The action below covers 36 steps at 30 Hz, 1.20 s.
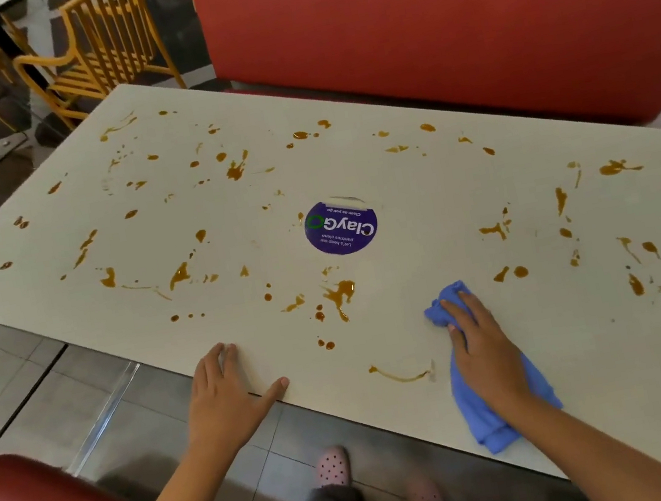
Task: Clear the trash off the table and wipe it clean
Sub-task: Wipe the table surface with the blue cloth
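Blue and crumpled, the cloth (478, 413) lies by the pale table's (395, 178) near edge, pressed flat under the right hand's (481, 338) straight fingers, while the left hand (223, 393) rests spread on the top, amid brown sauce splatters (340, 292).

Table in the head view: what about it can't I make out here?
- Head view: the right end of the table is cut off by the picture's edge.
- Head view: whatever lies beneath the blue cloth and the right hand pressing it is hidden.
- Head view: the small print on the purple sticker is upside down and too small to read.
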Tool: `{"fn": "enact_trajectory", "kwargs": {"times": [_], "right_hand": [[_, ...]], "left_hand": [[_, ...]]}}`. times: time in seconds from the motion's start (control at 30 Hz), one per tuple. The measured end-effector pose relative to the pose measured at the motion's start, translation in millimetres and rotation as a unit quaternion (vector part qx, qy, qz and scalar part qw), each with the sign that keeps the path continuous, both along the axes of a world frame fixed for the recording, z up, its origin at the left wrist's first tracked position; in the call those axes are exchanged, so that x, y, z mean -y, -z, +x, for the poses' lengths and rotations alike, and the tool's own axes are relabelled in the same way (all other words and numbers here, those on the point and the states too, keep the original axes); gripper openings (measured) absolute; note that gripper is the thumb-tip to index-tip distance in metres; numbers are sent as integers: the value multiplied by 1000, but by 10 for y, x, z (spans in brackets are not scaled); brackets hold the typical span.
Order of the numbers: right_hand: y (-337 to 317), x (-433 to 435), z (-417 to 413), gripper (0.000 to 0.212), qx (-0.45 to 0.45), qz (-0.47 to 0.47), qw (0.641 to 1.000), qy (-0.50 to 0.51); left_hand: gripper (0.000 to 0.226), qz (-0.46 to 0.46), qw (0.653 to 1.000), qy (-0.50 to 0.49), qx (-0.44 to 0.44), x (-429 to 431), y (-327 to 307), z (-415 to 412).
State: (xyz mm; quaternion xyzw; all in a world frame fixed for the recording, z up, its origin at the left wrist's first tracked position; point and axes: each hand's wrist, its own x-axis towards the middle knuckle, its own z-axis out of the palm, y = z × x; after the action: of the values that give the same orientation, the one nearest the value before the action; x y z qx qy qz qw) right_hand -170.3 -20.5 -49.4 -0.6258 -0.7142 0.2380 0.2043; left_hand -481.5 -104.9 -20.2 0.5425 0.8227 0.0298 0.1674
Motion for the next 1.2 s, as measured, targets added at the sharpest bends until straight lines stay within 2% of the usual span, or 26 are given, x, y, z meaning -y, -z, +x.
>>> {"fn": "enact_trajectory", "kwargs": {"times": [0.07, 0.13, 0.2, 0.3, 0.4, 0.5, 0.67, 0.77, 0.83, 1.07, 1.2], "right_hand": [[-20, 63, -302, 39, 14, 2, 1000, 23], [13, 145, -558, 39, 23, 5, 1000, 16], [22, 266, -743, 39, 21, 7, 1000, 7], [52, 457, -787, 44, 38, 29, 998, -46], [53, 593, -610, 44, 21, -15, 996, -86], [15, 687, -289, 44, 11, -17, 996, -87], [-16, 640, 1, 40, -8, -22, 999, 47], [1, 537, -264, 40, -8, -30, 988, 149], [-13, 473, -554, 40, -17, -38, 984, 174], [-53, 635, -1354, 40, -22, -8, 998, 54], [-14, 786, -1238, 63, 9, -27, 999, -46]], "left_hand": [[110, -3, 1000, -2, -6, 13, -20, -145], [134, -14, 1000, 9, -11, -14, -27, -318], [144, -25, 999, 31, -12, -57, -14, -468], [146, -45, 996, 76, -20, -98, -9, -566], [144, -40, 995, 91, -30, -103, 28, -596], [139, -29, 994, 99, -38, -102, 68, -609], [127, -23, 992, 115, -50, -94, 150, -638], [124, -26, 991, 117, -52, -82, 172, -638], [127, -20, 992, 114, -48, -81, 149, -625], [146, -38, 991, 104, -74, -91, 93, -596], [146, -60, 990, 102, -82, -106, 68, -586]]}}
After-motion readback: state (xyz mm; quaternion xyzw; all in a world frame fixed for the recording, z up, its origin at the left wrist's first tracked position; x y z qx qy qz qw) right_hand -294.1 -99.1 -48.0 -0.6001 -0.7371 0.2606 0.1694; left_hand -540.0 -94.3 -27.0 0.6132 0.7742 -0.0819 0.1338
